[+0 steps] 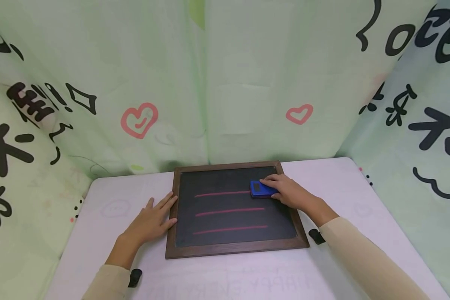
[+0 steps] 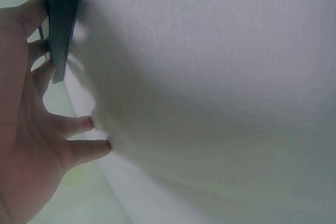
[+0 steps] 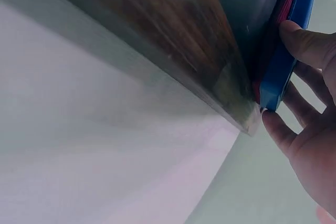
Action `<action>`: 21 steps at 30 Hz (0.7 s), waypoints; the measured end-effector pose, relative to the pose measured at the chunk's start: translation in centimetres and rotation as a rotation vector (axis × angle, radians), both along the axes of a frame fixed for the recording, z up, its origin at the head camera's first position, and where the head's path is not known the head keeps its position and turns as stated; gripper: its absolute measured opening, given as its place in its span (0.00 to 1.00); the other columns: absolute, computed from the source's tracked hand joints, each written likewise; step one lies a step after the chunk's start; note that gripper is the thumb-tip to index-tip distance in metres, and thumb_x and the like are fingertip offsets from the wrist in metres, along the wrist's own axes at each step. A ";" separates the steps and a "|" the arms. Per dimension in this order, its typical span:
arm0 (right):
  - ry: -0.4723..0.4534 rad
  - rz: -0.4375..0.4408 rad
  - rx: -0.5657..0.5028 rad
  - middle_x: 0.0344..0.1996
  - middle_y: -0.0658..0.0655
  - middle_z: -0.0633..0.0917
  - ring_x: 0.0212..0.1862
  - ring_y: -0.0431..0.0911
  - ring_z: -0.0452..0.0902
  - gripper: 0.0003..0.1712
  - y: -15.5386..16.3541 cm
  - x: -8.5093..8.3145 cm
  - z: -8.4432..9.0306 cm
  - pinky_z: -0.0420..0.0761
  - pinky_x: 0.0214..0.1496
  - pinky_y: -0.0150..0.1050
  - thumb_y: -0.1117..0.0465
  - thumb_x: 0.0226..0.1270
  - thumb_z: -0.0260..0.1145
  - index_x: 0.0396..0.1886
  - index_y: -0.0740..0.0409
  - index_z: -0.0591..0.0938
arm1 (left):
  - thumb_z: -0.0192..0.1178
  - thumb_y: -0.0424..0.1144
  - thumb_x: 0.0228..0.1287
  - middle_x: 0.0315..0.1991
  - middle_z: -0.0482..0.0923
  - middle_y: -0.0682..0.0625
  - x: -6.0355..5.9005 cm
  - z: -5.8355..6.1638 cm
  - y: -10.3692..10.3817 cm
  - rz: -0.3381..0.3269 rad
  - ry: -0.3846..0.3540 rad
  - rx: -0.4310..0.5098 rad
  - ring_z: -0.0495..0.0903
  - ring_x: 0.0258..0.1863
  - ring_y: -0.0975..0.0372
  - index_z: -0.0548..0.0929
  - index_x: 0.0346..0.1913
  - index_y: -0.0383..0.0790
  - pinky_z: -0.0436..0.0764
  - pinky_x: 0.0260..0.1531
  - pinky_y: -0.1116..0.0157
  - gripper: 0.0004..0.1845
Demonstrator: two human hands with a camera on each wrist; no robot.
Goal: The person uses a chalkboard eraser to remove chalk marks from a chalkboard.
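Note:
A small chalkboard [image 1: 228,177] in a brown wooden frame [image 1: 232,248] lies on the table, with three pink chalk lines [image 1: 230,211] across its dark surface. My right hand [image 1: 290,192] grips a blue chalkboard eraser [image 1: 258,188] at the right end of the top line. Thumb and fingers hold its two sides in the right wrist view, where the eraser [image 3: 278,77] shows a reddish underside against the board. On the board's left edge, my left hand [image 1: 150,223] rests with spread fingers. Some of those fingertips touch the frame and others touch the tabletop in the left wrist view.
The white table [image 1: 108,216] carries faint pinkish marks. Behind and on both sides hang pale green curtains [image 1: 243,83] printed with hearts and black characters. The board's far edge lies close to the back curtain. A dark wrist strap [image 1: 135,278] shows by the left sleeve.

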State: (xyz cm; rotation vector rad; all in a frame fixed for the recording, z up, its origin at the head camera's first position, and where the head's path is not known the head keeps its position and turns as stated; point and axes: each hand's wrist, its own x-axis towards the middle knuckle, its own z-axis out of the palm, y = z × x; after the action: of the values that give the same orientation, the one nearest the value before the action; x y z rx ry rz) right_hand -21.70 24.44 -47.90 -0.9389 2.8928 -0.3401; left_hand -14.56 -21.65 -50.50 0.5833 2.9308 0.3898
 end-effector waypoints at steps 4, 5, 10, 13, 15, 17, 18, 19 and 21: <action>-0.004 0.001 0.000 0.64 0.67 0.79 0.64 0.64 0.76 0.33 0.0 0.3 0.1 0.78 0.64 0.60 0.67 0.69 0.71 0.73 0.63 0.75 | 0.57 0.53 0.77 0.83 0.55 0.48 0.0 0.0 0.1 0.000 -0.011 0.004 0.59 0.70 0.20 0.60 0.82 0.47 0.69 0.57 0.24 0.37; -0.003 0.002 0.000 0.64 0.67 0.79 0.64 0.64 0.76 0.33 0.0 0.3 0.1 0.78 0.64 0.60 0.67 0.69 0.71 0.73 0.63 0.75 | 0.57 0.53 0.77 0.83 0.55 0.48 0.0 0.0 0.1 0.000 -0.013 0.004 0.59 0.70 0.20 0.60 0.82 0.47 0.69 0.57 0.24 0.37; 0.014 0.017 0.000 0.64 0.66 0.79 0.63 0.64 0.76 0.33 -0.3 0.2 0.0 0.78 0.63 0.60 0.68 0.68 0.72 0.72 0.63 0.76 | 0.57 0.53 0.77 0.83 0.55 0.47 0.1 0.1 0.0 0.004 -0.012 -0.002 0.59 0.70 0.20 0.60 0.82 0.47 0.69 0.57 0.24 0.37; 0.033 0.027 0.003 0.64 0.66 0.79 0.62 0.64 0.76 0.32 -0.7 0.1 -0.1 0.79 0.62 0.60 0.67 0.68 0.72 0.71 0.64 0.76 | 0.57 0.53 0.77 0.83 0.55 0.47 0.0 0.0 -0.1 0.005 -0.007 -0.003 0.59 0.70 0.20 0.60 0.82 0.47 0.69 0.57 0.24 0.37; 0.043 0.035 0.013 0.63 0.66 0.80 0.62 0.63 0.77 0.32 -1.1 -0.1 -0.1 0.79 0.62 0.60 0.67 0.68 0.72 0.71 0.63 0.76 | 0.57 0.54 0.77 0.83 0.55 0.47 0.0 -0.1 -0.1 0.003 -0.002 -0.003 0.59 0.70 0.20 0.60 0.82 0.47 0.69 0.57 0.24 0.37; 0.042 0.041 0.027 0.64 0.65 0.80 0.62 0.63 0.77 0.32 -1.6 -0.1 -0.2 0.79 0.62 0.60 0.66 0.68 0.72 0.72 0.63 0.76 | 0.57 0.54 0.77 0.83 0.55 0.47 -0.1 -0.2 -0.2 0.002 0.000 -0.003 0.59 0.70 0.20 0.60 0.82 0.47 0.70 0.57 0.24 0.37; 0.043 0.046 0.035 0.64 0.65 0.79 0.62 0.63 0.77 0.32 -1.9 -0.2 -0.2 0.79 0.61 0.60 0.66 0.69 0.71 0.72 0.62 0.76 | 0.57 0.54 0.77 0.83 0.55 0.48 -0.1 -0.3 -0.2 0.002 0.000 -0.003 0.59 0.70 0.20 0.59 0.82 0.48 0.70 0.57 0.24 0.37; 0.040 0.049 0.040 0.64 0.64 0.79 0.62 0.63 0.77 0.32 -2.3 -0.2 -0.1 0.79 0.61 0.60 0.65 0.69 0.71 0.72 0.62 0.76 | 0.57 0.54 0.77 0.83 0.55 0.47 -0.1 -0.3 -0.2 0.000 0.002 -0.004 0.59 0.70 0.20 0.59 0.82 0.48 0.70 0.57 0.24 0.37; 0.029 0.054 0.048 0.64 0.64 0.79 0.62 0.63 0.77 0.33 -3.0 -0.3 0.0 0.80 0.60 0.60 0.65 0.69 0.71 0.73 0.61 0.75 | 0.57 0.54 0.77 0.83 0.55 0.47 -0.1 -0.3 -0.2 -0.002 0.004 -0.005 0.60 0.70 0.20 0.60 0.82 0.48 0.70 0.57 0.24 0.37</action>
State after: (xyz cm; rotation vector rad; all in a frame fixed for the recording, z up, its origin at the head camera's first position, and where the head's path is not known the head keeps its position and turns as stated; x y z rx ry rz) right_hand -21.97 21.39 -47.94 -1.0198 2.8816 -0.2544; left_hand -14.67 -21.83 -50.83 0.5870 2.9339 0.3821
